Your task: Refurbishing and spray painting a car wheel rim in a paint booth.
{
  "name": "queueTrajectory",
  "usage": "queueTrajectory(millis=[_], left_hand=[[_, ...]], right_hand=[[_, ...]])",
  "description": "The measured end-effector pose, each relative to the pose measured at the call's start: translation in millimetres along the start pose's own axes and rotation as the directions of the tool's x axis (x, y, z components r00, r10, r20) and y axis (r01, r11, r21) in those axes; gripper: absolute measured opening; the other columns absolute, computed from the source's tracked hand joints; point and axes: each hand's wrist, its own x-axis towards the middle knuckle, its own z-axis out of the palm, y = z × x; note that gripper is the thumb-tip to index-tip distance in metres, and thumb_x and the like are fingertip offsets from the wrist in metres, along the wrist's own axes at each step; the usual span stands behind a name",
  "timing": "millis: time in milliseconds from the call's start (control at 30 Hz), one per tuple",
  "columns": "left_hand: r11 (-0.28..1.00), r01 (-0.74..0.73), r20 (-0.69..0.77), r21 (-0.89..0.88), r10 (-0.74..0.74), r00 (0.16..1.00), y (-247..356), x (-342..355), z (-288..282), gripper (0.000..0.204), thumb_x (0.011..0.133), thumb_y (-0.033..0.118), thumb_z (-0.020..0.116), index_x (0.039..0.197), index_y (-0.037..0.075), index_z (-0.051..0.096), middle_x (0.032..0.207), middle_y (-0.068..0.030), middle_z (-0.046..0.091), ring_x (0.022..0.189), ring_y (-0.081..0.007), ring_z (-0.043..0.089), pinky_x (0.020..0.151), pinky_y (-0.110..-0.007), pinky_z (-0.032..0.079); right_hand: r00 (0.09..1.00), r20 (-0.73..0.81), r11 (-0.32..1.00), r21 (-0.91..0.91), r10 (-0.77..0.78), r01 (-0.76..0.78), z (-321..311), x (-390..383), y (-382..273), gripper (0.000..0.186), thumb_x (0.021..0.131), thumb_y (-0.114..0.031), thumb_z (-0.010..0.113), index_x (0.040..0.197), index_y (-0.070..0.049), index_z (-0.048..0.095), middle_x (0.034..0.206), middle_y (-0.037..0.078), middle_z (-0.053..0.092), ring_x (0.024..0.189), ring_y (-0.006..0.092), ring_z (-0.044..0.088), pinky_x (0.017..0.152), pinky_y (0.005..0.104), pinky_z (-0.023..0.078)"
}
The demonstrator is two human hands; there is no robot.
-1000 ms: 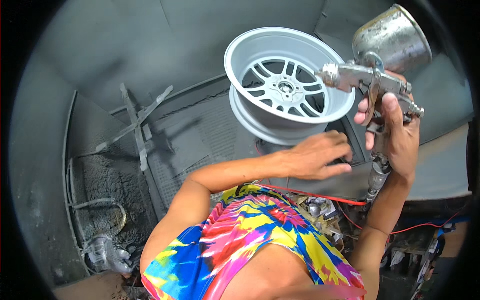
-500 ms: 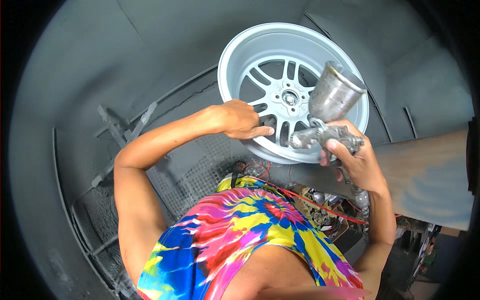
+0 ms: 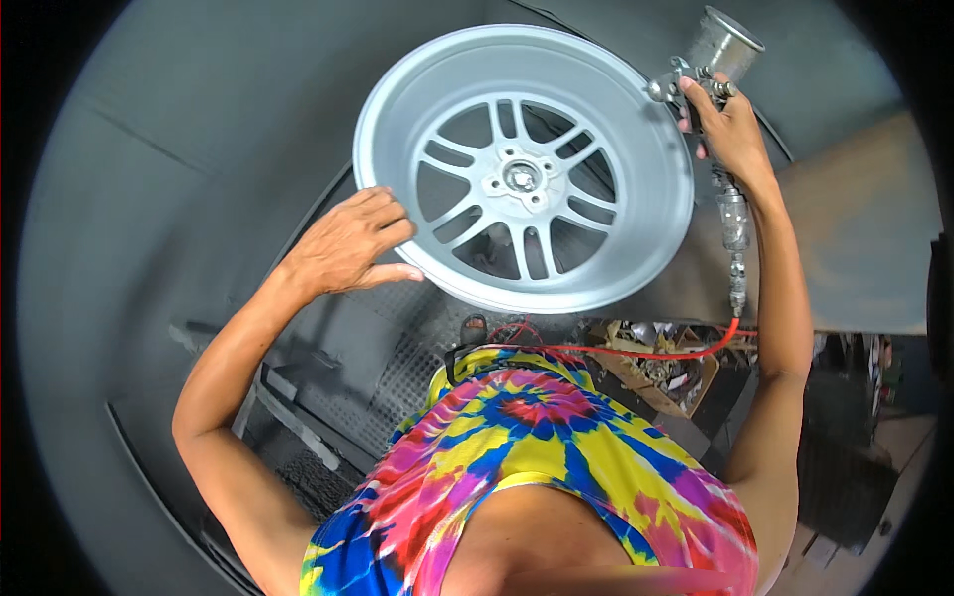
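Note:
A pale silver-grey wheel rim (image 3: 641, 228), with double spokes around a centre hub, faces me at the upper middle. My left hand (image 3: 358, 238) is at its lower left edge, fingers bent over the lip and thumb stretched along it. At its upper right, my right hand (image 3: 735, 139) grips a metal spray gun (image 3: 666, 89) with a cup (image 3: 725, 45) on top. The nozzle is near the rim's edge; whether they touch I cannot tell. A metal fitting (image 3: 733, 223) hangs below the gun, joined to a red hose (image 3: 686, 353).
Grey booth walls (image 3: 169, 169) surround the wheel. Grey-coated bars (image 3: 298, 417) lie at the lower left beside a perforated floor (image 3: 397, 358). A tan panel (image 3: 855, 238) stands at the right, with a box of clutter (image 3: 656, 377) below and a sandaled foot (image 3: 474, 328) under the wheel.
The wheel now appears further left and more face-on. My left hand has moved left along its edge. My right hand has lifted the spray gun up and right, off the wheel's face.

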Motion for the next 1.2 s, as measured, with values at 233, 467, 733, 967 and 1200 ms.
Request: queueTrajectory(millis=[233,467,733,967,1200], left_hand=[[0.999,-0.037,0.078,0.018,0.035,0.996,-3,3,16,0.056,0.087,0.059,0.064,0.081,0.004,0.056,0.078,-0.0109,0.058,0.077,-0.0312,0.062,0.079,-0.042,0.052],[0.980,0.185,0.007,-0.073,-0.185,0.983,75,74,72,0.056,0.097,0.055,0.059,0.076,0.003,0.059,0.064,-0.0120,0.059,0.054,-0.0298,0.065,0.047,-0.040,0.051],[0.813,0.298,-0.121,-0.501,-0.407,0.905,86,164,93,0.030,0.103,0.025,0.055,0.100,-0.005,0.060,0.094,-0.0263,0.062,0.094,-0.0430,0.063,0.081,-0.052,0.050],[0.700,0.392,0.215,-0.597,-0.331,0.919,47,118,61,0.047,0.109,0.037,0.042,0.102,-0.004,0.064,0.097,-0.0235,0.063,0.095,-0.0438,0.061,0.088,-0.052,0.045],[0.755,0.444,0.333,-0.483,-0.311,0.890,39,100,42,0.046,0.109,0.037,0.043,0.096,-0.003,0.063,0.092,-0.0217,0.062,0.089,-0.0426,0.060,0.083,-0.051,0.045]], right_hand=[[0.968,0.057,0.968,0.034,0.246,-0.248,-41,-80,5,0.032,0.101,-0.034,0.062,0.110,-0.003,0.061,0.074,0.000,0.062,0.059,0.0067,0.059,0.043,0.0245,0.043],[0.925,0.170,0.929,0.094,0.339,-0.358,-16,-135,-43,0.026,0.102,-0.028,0.062,0.115,-0.006,0.062,0.077,0.000,0.063,0.065,0.0063,0.060,0.043,0.0213,0.040],[0.945,0.219,0.927,0.232,0.244,-0.294,-5,-161,-60,0.024,0.101,-0.018,0.063,0.121,-0.004,0.060,0.082,0.000,0.064,0.071,0.0050,0.062,0.047,0.0187,0.042],[0.924,0.341,0.882,0.366,0.171,-0.298,7,-171,-49,0.029,0.100,-0.016,0.065,0.125,-0.003,0.059,0.093,0.002,0.067,0.076,0.0062,0.065,0.048,0.0172,0.043],[0.897,0.435,0.863,0.420,0.081,-0.281,23,-164,-39,0.030,0.100,-0.019,0.065,0.125,-0.003,0.059,0.087,0.001,0.067,0.076,0.0054,0.065,0.047,0.0179,0.042]])
